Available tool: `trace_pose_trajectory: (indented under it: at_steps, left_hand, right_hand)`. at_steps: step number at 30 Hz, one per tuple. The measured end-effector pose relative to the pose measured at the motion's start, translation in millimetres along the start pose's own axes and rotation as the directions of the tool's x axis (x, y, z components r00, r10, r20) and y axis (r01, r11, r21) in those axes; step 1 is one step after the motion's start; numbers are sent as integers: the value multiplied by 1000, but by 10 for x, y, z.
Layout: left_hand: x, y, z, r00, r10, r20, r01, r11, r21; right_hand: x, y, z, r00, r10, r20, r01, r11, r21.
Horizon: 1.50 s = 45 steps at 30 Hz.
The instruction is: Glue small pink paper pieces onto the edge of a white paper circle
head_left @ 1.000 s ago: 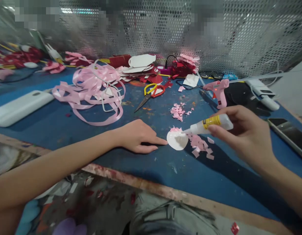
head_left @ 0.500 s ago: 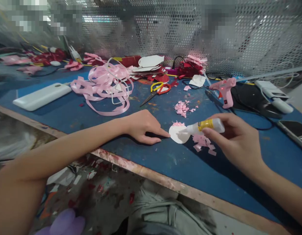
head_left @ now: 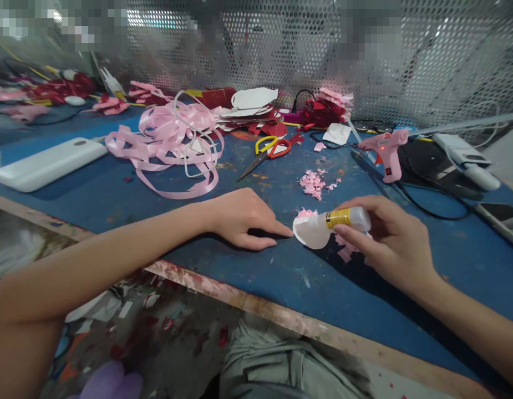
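A small round white disc (head_left: 313,239) lies flat on the blue table, with a few pink bits (head_left: 306,213) at its far edge. My left hand (head_left: 247,219) rests on the table, index finger stretched to the disc's left edge and thumb apart. It holds nothing. In my right hand (head_left: 400,238) is a glue bottle (head_left: 345,218) with a yellow label, tilted nearly level, its nozzle over the disc. Pink ribbon pieces (head_left: 345,249) lie partly hidden behind that hand. Beyond the disc is a pile of pink snippets (head_left: 312,184).
Scissors (head_left: 264,155) with yellow and red handles lie beyond my left hand. A tangle of pink ribbon (head_left: 168,138) and a white oblong device (head_left: 48,163) are at left. To the right stand a pink glue gun (head_left: 389,152) with cable and a phone (head_left: 501,221).
My right hand has brought the glue bottle leftward across the disc, so its nozzle is nearer the left side. My left finger stays at the edge. The whole view has shifted slightly.
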State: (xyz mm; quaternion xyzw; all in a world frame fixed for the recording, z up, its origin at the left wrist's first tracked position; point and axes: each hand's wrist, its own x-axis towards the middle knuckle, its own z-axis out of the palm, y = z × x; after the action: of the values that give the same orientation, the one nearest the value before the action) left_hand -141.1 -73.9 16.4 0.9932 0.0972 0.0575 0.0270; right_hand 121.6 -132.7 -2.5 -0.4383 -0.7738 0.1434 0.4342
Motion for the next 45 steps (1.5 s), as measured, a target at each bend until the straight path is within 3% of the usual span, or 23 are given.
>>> trace_pose_trajectory:
  at_steps: [4, 19, 25, 32, 39, 45]
  left_hand:
    - [-11, -10, 2, 999, 27, -23, -26, 1000, 10]
    - [19, 66, 39, 999, -4, 47, -1, 994, 107]
    - [18, 66, 43, 999, 35, 13, -36, 990, 133]
    - [28, 76, 23, 995, -26, 94, 14, 992, 128]
    - [20, 83, 28, 999, 4, 47, -10, 992, 124]
    - [15, 78, 24, 1000, 22, 21, -24, 994, 108]
  right_hand:
    - [-48, -9, -58, 1000, 28, 8, -28, 999, 32]
    - [-27, -13, -56, 999, -34, -8, 33, 998, -53]
    - [-33, -16, -63, 998, -60, 0, 59, 996, -64]
    - [-41, -21, -79, 997, -80, 15, 81, 993, -91]
    - [-55, -31, -124, 992, -116, 43, 120, 989, -90]
    - [-110, 1, -310, 985, -132, 116, 139, 988, -59]
